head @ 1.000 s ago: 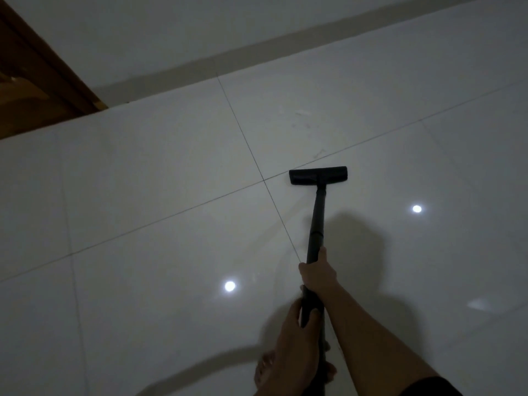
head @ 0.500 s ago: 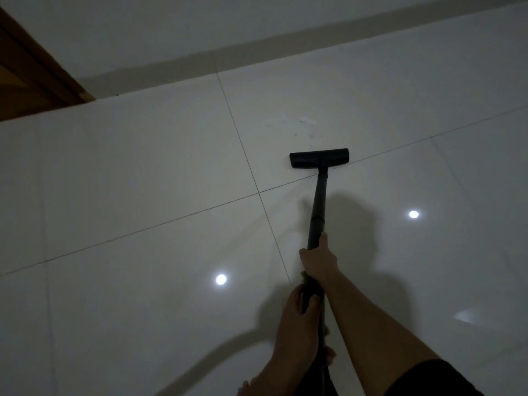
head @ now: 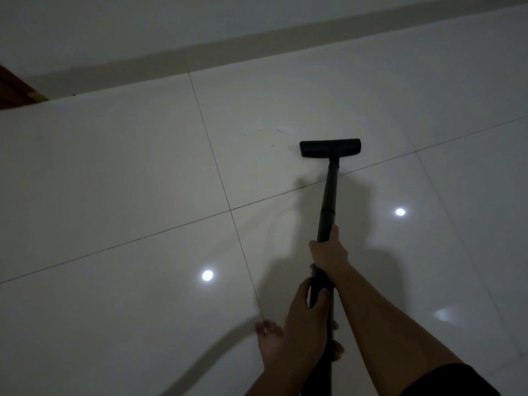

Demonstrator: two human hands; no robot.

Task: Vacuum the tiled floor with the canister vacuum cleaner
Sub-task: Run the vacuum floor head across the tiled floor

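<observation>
While both hands grip wand [head: 328, 195], right hand [head: 330, 254] ahead of left hand [head: 307, 318], floor head [head: 330, 148] lies far ahead on tiles [head: 128, 167]

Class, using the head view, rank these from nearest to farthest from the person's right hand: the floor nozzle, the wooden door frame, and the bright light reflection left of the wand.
From the right hand:
1. Light reflection, on the tile to the left.
2. Floor nozzle, ahead at the wand's end; close to the reflection, so ranked tentatively.
3. Wooden door frame, far upper left.

A black floor nozzle [head: 330, 148] lay flat on the glossy pale tiled floor [head: 128, 172], just beyond a grout line. Its black wand [head: 328, 204] slanted back toward the camera.
</observation>
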